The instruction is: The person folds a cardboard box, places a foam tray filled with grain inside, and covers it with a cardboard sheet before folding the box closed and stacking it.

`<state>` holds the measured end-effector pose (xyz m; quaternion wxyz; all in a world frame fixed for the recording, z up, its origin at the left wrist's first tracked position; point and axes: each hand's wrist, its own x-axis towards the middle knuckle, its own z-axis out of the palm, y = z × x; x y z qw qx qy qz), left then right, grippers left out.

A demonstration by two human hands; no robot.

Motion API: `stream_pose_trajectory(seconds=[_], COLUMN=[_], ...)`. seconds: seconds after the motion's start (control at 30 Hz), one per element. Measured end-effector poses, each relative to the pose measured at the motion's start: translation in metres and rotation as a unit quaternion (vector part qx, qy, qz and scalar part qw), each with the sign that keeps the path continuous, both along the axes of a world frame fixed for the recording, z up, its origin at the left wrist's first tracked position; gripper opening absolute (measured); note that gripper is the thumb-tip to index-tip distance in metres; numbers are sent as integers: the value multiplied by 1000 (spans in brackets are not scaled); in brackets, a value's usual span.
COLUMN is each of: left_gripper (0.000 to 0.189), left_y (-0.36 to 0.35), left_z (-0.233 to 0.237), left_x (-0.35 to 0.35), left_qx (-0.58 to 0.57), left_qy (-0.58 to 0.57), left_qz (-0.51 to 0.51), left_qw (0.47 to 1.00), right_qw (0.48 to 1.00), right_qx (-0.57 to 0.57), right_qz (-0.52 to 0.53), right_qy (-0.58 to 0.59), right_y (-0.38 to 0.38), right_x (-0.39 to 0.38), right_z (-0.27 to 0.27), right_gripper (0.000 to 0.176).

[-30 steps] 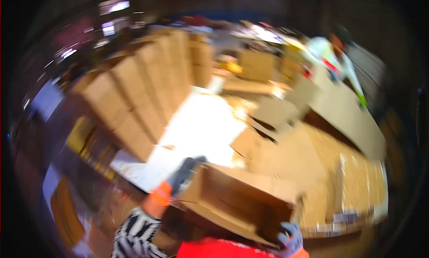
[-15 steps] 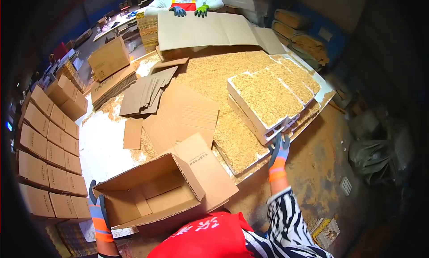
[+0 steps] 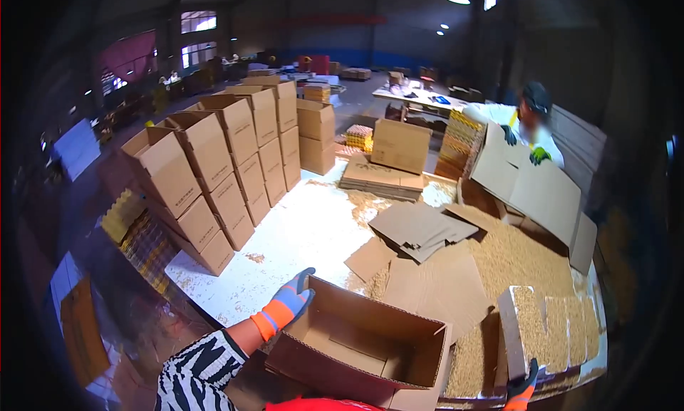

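An open cardboard box [image 3: 363, 333] stands at the near edge of the table, its inside bare. My left hand [image 3: 291, 303], in a grey-blue and orange glove, grips the box's left end at the rim. At the lower right, my right hand [image 3: 524, 389], in a matching glove, holds the near end of a white tray [image 3: 509, 329] filled with golden-brown flaky material. That hand is partly cut off by the frame's bottom, and its fingers under the tray are hidden. Similar filled trays [image 3: 576, 333] stand beside it.
Stacked open cartons [image 3: 214, 162] line the table's left side. Flat cardboard pieces [image 3: 424, 229] lie mid-table near folded cartons [image 3: 381, 179]. Across the table, a co-worker [image 3: 531, 126] in gloves holds a large cardboard sheet [image 3: 531, 179]. Loose flakes [image 3: 520, 254] cover the right side.
My view has swung up and left, bringing the carton rows and hall into sight. My left hand stays at the box's end and my right hand at the tray. The co-worker still holds the sheet.
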<state>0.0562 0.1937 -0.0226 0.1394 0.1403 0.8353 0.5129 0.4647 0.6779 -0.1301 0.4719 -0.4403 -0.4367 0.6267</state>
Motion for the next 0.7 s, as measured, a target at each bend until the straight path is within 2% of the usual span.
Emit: stream_pose_trajectory(seconds=[0.03,0.07,0.13,0.23,0.27,0.33,0.37,0.4,0.5,0.53,0.57,0.7], left_gripper=[54,54,55,54,53,52,52,51,50,47,47,44], left_y=[0,0,0,3,5,11,10,8,0,-2,-5,-9], left_z=[0,1,-8,-12,-11,6,12,12,5,0,-6,3], left_x=[-1,-2,-6,-9,-9,0,3,2,2,0,2,11], left_qx=[-9,-18,-22,-14,-14,56,90,109,164,274,305,377], left_qy=[16,33,89,111,115,31,-11,-16,-33,-115,-129,-198], left_qz=[-4,-8,-20,-26,-25,-5,6,0,-19,-27,-41,-63], left_qw=[1000,999,996,993,993,998,996,994,986,954,943,902], right_qw=[991,986,979,979,972,953,928,930,922,916,897,909], right_qx=[-122,-137,-121,1,-5,-15,276,250,190,191,191,111], right_qz=[17,56,103,190,211,256,248,269,337,352,393,391], right_qy=[51,76,130,72,101,160,-26,-12,-20,-26,-64,-93], right_y=[-29,-35,-54,-72,-85,-113,-105,-87,-192,-212,-221,-240], right_x=[-7,-13,-23,-27,-38,-64,-60,-57,-111,-121,-129,-145], right_z=[48,65,90,107,120,148,118,93,187,202,212,205], right_gripper=[45,47,44,44,45,46,37,38,63,72,83,82])
